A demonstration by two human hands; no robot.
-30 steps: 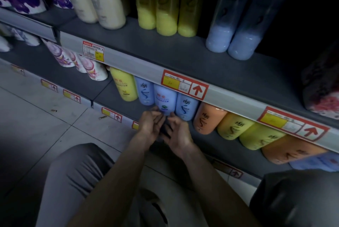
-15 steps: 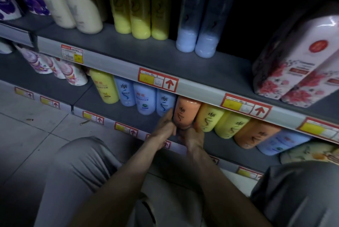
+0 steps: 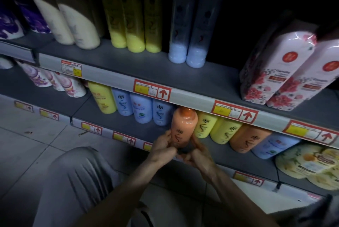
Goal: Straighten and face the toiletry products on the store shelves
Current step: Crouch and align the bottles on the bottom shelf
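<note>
Presently: fingers of left hand curled round lower left side of orange bottle; right hand curled round lower right side. Both clamped on it. Bottle upright, label outward, over front of lower shelf, between blue bottle and yellow bottle. Base hidden by hands; resting or lifted, cannot tell. Price tag on shelf edge above.

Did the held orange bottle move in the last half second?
Yes. The orange bottle has come forward out of its row, ahead of the yellow bottle beside it.
</note>
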